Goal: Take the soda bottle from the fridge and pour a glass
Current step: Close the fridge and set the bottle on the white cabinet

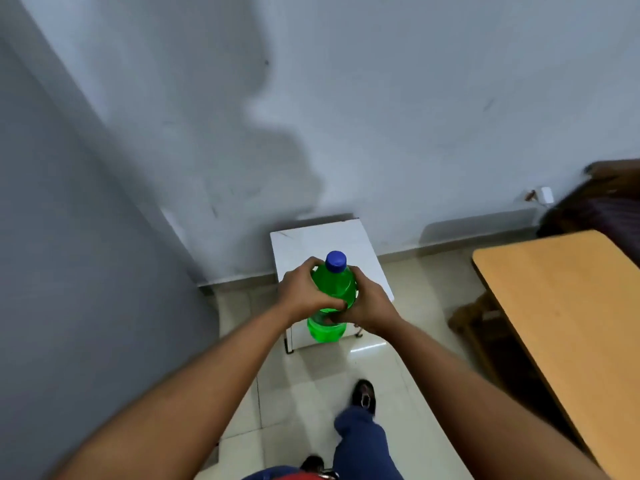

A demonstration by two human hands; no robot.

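Observation:
A green soda bottle point(331, 289) with a blue cap point(336, 261) is held upright in front of me, above the floor. My left hand point(305, 293) grips its upper body from the left. My right hand point(367, 304) grips it from the right, and the fingers of both hands meet across the front. The cap is on. No glass and no fridge are in view.
A small white stool point(304, 244) stands against the pale wall just beyond the bottle. A wooden table point(561, 306) runs along the right. A grey surface point(69, 237) fills the left. My legs and shoes point(364, 396) are on the tiled floor.

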